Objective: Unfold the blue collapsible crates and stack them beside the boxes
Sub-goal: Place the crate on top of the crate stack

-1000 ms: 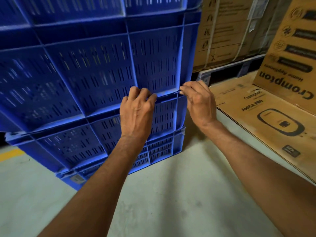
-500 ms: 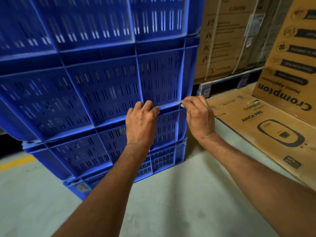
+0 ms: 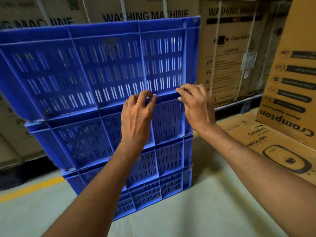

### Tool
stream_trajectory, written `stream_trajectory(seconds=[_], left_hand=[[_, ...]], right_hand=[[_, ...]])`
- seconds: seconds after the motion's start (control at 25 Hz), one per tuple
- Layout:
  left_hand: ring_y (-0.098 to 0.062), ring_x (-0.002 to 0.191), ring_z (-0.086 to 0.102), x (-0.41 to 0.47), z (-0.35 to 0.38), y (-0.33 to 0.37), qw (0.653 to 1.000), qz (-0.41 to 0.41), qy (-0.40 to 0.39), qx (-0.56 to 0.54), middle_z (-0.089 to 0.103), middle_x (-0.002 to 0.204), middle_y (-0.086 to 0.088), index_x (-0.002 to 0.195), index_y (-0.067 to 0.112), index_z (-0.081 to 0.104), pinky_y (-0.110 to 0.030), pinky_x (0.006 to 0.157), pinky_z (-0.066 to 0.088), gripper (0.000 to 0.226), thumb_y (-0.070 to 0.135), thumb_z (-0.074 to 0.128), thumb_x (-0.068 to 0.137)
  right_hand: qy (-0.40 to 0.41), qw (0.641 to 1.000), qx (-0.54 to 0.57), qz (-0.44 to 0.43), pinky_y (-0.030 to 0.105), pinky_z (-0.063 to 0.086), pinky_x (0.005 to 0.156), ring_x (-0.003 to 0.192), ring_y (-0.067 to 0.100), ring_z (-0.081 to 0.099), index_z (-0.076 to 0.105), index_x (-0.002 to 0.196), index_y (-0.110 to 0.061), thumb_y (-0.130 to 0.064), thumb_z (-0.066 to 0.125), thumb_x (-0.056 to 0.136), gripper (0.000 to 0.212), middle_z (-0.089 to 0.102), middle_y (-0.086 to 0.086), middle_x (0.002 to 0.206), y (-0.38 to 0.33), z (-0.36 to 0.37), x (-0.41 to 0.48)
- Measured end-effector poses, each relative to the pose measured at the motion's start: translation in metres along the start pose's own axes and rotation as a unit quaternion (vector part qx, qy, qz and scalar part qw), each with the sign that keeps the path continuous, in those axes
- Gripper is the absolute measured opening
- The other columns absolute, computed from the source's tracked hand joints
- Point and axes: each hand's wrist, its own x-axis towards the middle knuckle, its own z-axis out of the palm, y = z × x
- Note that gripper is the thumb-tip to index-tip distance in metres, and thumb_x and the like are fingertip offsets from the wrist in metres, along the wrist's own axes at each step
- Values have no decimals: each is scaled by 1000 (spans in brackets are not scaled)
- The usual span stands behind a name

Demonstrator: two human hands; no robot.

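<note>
A stack of several blue slotted crates point(image 3: 168, 159) stands on the floor in front of me. The top crate point(image 3: 102, 69) sits a little askew, shifted left of the ones below. My left hand point(image 3: 136, 117) reaches up to the seam under the top crate's front wall, its loosely curled fingertips at the ledge. My right hand point(image 3: 196, 108) is at the same seam near the stack's right corner, fingers also loosely curled and slightly spread. Neither hand plainly grips the plastic; both are motion-blurred.
Strapped washing machine cartons point(image 3: 230, 57) stand on a pallet behind and to the right of the stack. A Crompton carton point(image 3: 290, 82) leans at the far right over a flat carton point(image 3: 273, 151) on the floor. A yellow line point(image 3: 30, 187) crosses the grey floor point(image 3: 205, 211) at left.
The view has tilted up, so the top crate's rim and the cartons behind now show. Both hands stay at the same seam, but their fingers have loosened from hooking the ledge.
</note>
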Motion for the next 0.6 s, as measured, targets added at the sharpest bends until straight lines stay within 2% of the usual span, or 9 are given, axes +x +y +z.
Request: stream_trajectory(seconds=[0.08,0.24,0.36,0.48,0.6], left_hand=[[-28,89,51,1,2,-4,1000,2,-7,-3,57,123,-3,130,17,61,-38,72,43,37,13,66,94],[-28,85,54,10,-2,-4,999,-25,-1,-41,63,109,-2,118,19,70,-38,63,45,26,18,69,93],[-27,86,55,12,-4,-15,999,-6,-18,-35,62,112,-2,120,22,70,-35,57,41,32,8,71,91],[-28,88,55,11,-7,-20,999,30,-31,-23,62,116,-3,128,20,67,-36,59,44,44,0,70,89],[-27,89,56,14,-8,-24,997,17,-50,-52,64,116,-1,128,21,68,-35,61,47,46,-3,69,88]], right_hand=[[-9,999,-27,-31,31,54,74,92,20,57,72,118,-15,-11,76,88,31,71,-3,112,4,1,1],[-10,999,-20,-24,23,47,65,88,16,56,75,111,-17,-14,77,87,24,72,-4,98,4,-2,7],[-27,998,-32,-47,26,46,62,84,19,55,76,104,-16,-14,73,90,14,69,-2,88,6,-4,17],[-11,994,-92,-56,28,44,64,81,20,53,71,92,-14,-18,74,89,6,63,-1,80,4,-1,24],[5,994,-97,-52,28,44,62,77,19,51,67,83,-14,-13,75,88,10,58,0,75,1,5,26]])
